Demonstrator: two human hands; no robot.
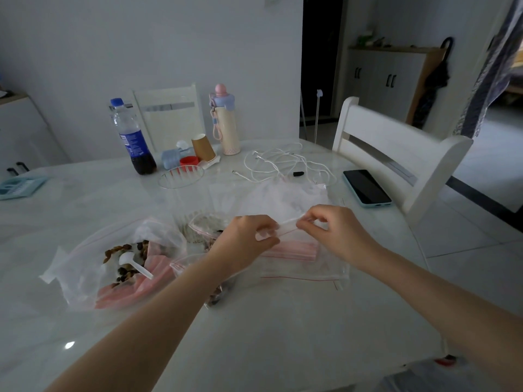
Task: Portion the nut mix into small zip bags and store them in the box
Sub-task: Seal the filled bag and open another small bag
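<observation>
My left hand [249, 236] and my right hand [331, 230] pinch the top strip of one small clear zip bag [285, 225], held just above a stack of empty zip bags [294, 250] with pink seals. That stack lies in a bigger clear bag [305, 271]. To the left, a large open bag holds the nut mix [127, 258] and a white scoop [133, 264]. A clear box [192, 199] stands behind my left hand with filled bags in it. Another filled small bag [218, 292] lies under my left forearm.
At the back of the white table [268, 329] stand a cola bottle [133, 137], a paper cup [203, 147] and a pink-capped flask [225, 120]. White cables [283, 162] and a phone [366, 186] lie at the right. A white chair [396, 154] stands by the right edge.
</observation>
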